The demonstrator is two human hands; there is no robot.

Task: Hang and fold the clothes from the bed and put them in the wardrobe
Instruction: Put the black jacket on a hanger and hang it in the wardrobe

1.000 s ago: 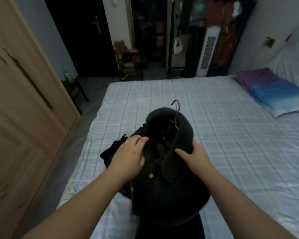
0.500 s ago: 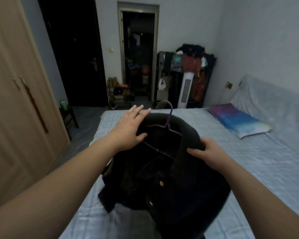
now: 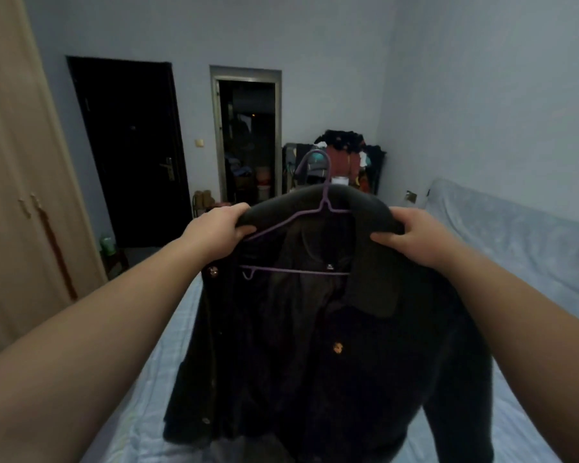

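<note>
A black buttoned jacket [image 3: 315, 345] hangs open in front of me on a purple wire hanger [image 3: 325, 208], its hook sticking up above the collar. My left hand [image 3: 219, 230] grips the jacket's left shoulder together with the hanger's arm. My right hand [image 3: 411, 237] grips the right shoulder at the collar. The jacket's hem hangs over the light blue checked bed [image 3: 141, 412]. The beige wardrobe [image 3: 17, 202] stands at my left with its doors closed.
A dark closed door [image 3: 131, 145] and an open doorway [image 3: 248, 138] are in the far wall. A clothes rack piled with garments [image 3: 348, 155] stands in the far corner. A small stool with a green bottle [image 3: 109, 245] sits by the wardrobe.
I have lifted the jacket off the bed and spread it upright on the hanger. Both hands moved up to its shoulders, and my view has tilted upward.
</note>
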